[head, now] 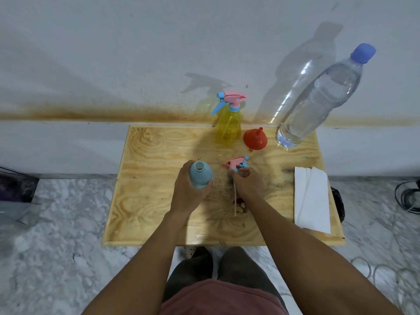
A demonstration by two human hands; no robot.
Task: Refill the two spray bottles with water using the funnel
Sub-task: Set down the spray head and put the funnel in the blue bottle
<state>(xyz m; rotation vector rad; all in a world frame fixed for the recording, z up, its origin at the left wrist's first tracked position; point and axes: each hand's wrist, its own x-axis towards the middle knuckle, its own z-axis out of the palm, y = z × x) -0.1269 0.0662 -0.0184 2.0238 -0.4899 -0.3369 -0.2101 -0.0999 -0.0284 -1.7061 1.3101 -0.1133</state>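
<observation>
My left hand (187,194) grips a light blue spray bottle (200,175) that stands upright on the wooden table (154,155), its neck open with no head on it. My right hand (246,181) holds the removed pink and blue spray head (237,163) just right of the bottle, its thin dip tube (235,198) trailing down toward me. At the back a yellow spray bottle (228,123) stands with its pink and blue head on. An orange funnel (255,138) lies wide side down beside it. A big clear water bottle (318,101) with a blue cap stands at the back right.
A folded white paper towel (312,198) lies at the table's right edge. A white wall rises right behind the table. Marble floor surrounds it, with cables at the right (406,196) and a dark object at the left (16,187). My legs are under the near edge.
</observation>
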